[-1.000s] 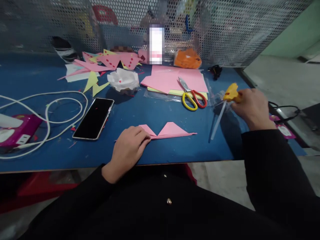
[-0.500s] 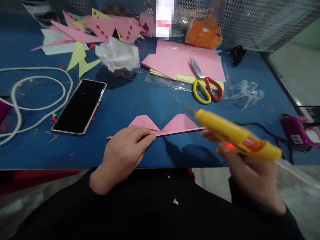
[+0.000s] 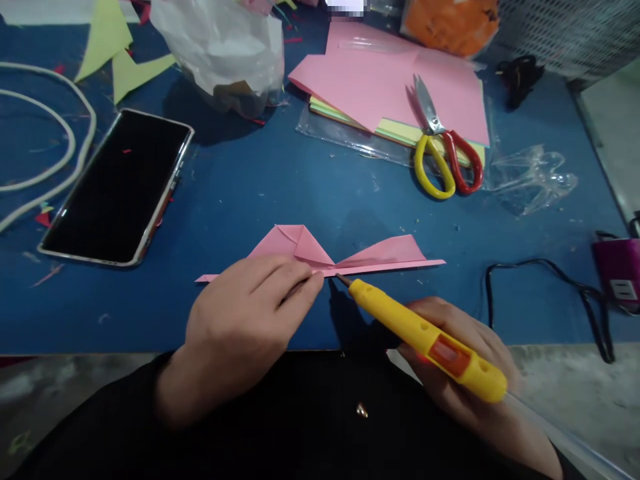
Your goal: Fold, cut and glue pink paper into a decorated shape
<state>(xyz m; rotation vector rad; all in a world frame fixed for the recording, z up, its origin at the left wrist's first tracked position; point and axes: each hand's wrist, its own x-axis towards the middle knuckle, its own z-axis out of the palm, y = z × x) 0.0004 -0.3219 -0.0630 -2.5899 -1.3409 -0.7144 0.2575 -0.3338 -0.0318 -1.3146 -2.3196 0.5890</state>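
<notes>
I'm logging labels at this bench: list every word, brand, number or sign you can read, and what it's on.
No text can be read.
Glue gun: no readable marking.
Phone: dark screen, no legible words.
Purple box: no readable lettering.
Bright patch at the top edge: pixelated, unreadable.

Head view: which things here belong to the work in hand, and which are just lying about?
In hand:
- folded pink paper, held by the left hand
- yellow glue gun, gripped by the right hand, tip at the paper's lower edge

Apparently lying about:
- phone
- scissors on pink sheets
- white cable
- yellow scraps
- orange bundle
</notes>
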